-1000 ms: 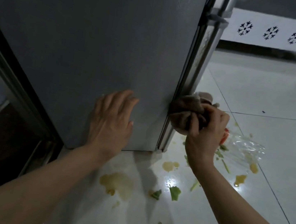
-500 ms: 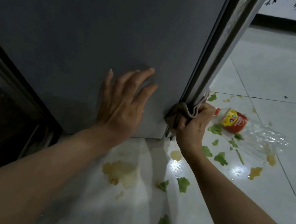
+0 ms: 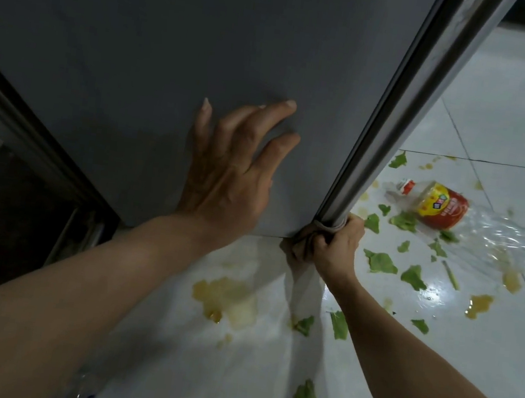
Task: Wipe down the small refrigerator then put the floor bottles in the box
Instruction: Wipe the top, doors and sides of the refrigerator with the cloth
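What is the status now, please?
Left hand flat on fridge side. Right hand grips cloth at bottom corner. Bottle lies on floor among spills.

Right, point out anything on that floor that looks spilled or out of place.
A clear plastic bottle with a red and yellow label lies on its side on the white tiled floor, right of the grey refrigerator. Torn green leaf scraps and yellowish puddles are scattered around it.

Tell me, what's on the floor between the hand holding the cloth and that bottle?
In the head view, green leaf scraps and small yellowish drips lie on the white tiles between the right hand and the bottle.
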Available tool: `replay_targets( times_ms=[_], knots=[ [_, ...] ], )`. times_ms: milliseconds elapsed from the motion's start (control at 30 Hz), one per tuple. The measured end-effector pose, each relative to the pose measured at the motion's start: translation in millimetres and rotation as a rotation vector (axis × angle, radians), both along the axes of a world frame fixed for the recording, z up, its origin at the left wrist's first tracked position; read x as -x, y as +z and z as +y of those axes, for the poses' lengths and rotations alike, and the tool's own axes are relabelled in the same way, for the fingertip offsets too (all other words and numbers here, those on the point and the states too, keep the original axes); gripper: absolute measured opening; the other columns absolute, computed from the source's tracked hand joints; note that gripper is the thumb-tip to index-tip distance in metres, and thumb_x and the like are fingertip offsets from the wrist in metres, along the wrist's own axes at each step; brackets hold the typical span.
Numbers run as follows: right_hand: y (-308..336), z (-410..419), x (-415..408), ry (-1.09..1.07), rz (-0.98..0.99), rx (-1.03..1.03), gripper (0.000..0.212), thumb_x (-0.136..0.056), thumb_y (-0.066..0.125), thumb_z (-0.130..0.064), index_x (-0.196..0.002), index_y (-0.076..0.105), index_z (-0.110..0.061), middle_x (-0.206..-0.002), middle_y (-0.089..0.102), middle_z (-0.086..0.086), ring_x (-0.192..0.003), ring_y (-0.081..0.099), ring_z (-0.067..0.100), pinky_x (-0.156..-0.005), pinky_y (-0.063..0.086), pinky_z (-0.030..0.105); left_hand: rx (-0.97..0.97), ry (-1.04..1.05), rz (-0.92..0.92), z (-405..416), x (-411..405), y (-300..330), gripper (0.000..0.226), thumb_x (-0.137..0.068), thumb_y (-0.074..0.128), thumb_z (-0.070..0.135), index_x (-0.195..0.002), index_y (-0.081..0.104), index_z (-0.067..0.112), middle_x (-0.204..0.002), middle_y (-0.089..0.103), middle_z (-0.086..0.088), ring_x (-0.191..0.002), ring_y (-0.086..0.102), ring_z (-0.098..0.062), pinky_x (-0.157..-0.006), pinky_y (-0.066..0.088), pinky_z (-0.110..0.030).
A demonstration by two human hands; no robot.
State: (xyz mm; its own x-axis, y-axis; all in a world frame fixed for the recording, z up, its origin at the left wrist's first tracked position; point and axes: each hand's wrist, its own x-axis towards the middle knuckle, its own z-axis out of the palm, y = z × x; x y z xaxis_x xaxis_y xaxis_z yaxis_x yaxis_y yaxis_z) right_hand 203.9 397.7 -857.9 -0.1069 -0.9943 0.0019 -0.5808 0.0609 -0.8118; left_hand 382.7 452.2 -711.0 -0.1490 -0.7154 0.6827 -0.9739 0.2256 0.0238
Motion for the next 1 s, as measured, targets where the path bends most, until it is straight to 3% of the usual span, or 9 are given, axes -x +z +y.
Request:
replay_targets(
  times_ms=[100,233,433,633,867,1000],
  knots=[
    [1,-7,-1,-0.075,-0.085,-0.154,0.038,-0.075,0.054,-0.002,-0.103,0.031,-0.014,-0.109,0.031,0.004,-0.098,0.038,0.022,-0.093,0.042,0.04,-0.007,0.006,-0.007,0,0,0,0.043,-0.073,0.067,0.009,-0.115,0.064,0.013,-0.137,0.051,-0.013,-0.12,0.03,-0.024,-0.103,0.02,-0.065],
    [5,-13,-7,-0.169,-0.133,-0.329,0.043,-0.079,0.063,-0.01,-0.113,0.036,-0.009,-0.118,0.042,0.016,-0.098,0.049,0.029,-0.088,0.05,0.043,-0.043,0.005,-0.04,3,-2,2,0.042,-0.072,0.068,0.009,-0.114,0.064,0.014,-0.139,0.049,-0.012,-0.121,0.029,-0.024,-0.104,0.017,-0.065],
    [27,-5,-5,-0.154,0.005,0.012,0.03,-0.072,0.061,0.002,-0.097,0.045,-0.005,-0.103,0.049,0.015,-0.094,0.049,0.03,-0.076,0.046,0.041,-0.105,0.007,-0.112,9,-7,15,0.043,-0.073,0.068,0.014,-0.115,0.063,0.015,-0.142,0.047,-0.008,-0.12,0.028,-0.022,-0.106,0.016,-0.063],
    [92,-2,-2,-0.179,-0.092,0.241,0.032,-0.07,0.066,-0.005,-0.087,0.043,-0.02,-0.084,0.05,-0.004,-0.071,0.046,0.003,-0.058,0.033,0.015,-0.131,0.005,-0.107,12,7,43,0.048,-0.072,0.067,0.008,-0.119,0.057,0.012,-0.137,0.048,-0.012,-0.12,0.026,-0.025,-0.107,0.015,-0.062],
    [176,1,-2,-0.181,-0.127,0.383,0.03,-0.071,0.068,-0.009,-0.091,0.047,-0.017,-0.094,0.056,0.005,-0.081,0.052,0.017,-0.07,0.047,0.032,-0.065,0.007,-0.113,7,18,101,0.057,-0.067,0.066,0.002,-0.122,0.053,0.012,-0.144,0.04,-0.011,-0.128,0.025,-0.027,-0.108,0.008,-0.062],
    [220,-1,-1,-0.174,-0.144,0.443,0.031,-0.072,0.07,-0.009,-0.091,0.047,-0.018,-0.094,0.056,0.004,-0.082,0.051,0.017,-0.071,0.044,0.029,0.003,0.01,-0.142,6,19,137,0.058,-0.068,0.066,0.002,-0.124,0.052,0.011,-0.147,0.038,-0.01,-0.133,0.021,-0.025,-0.107,0.011,-0.064]
  ],
)
